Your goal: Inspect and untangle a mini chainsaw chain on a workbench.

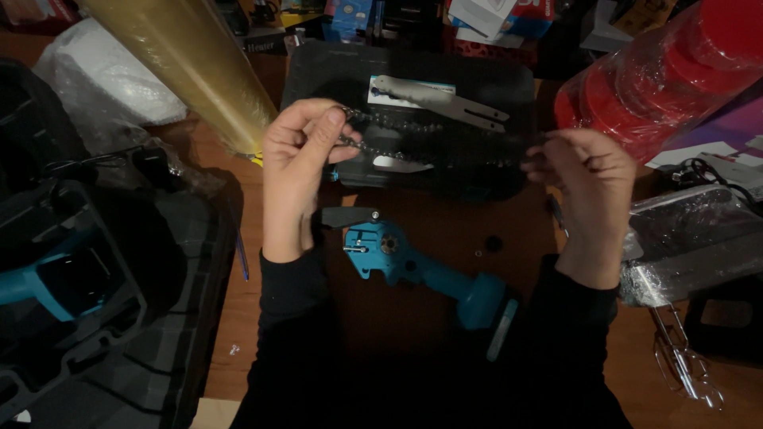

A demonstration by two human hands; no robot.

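Close to the person lay a small blue saw tool (433, 274) on the wooden table (381, 318), with no chain and no blade bar on it yet. A little black knob (493, 243) sat loose beside it. Above the tool, the left hand (298, 171) and the right hand (588, 199) each pinched one end of a dark saw chain (429, 135), pulled out straight between them. Farther back, a grey metal bar (441, 99) rested on a black case (413, 71).

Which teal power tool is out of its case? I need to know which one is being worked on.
The teal mini chainsaw body lying bare on the wooden table between the forearms; the other teal tool sits nested in the black case at left.
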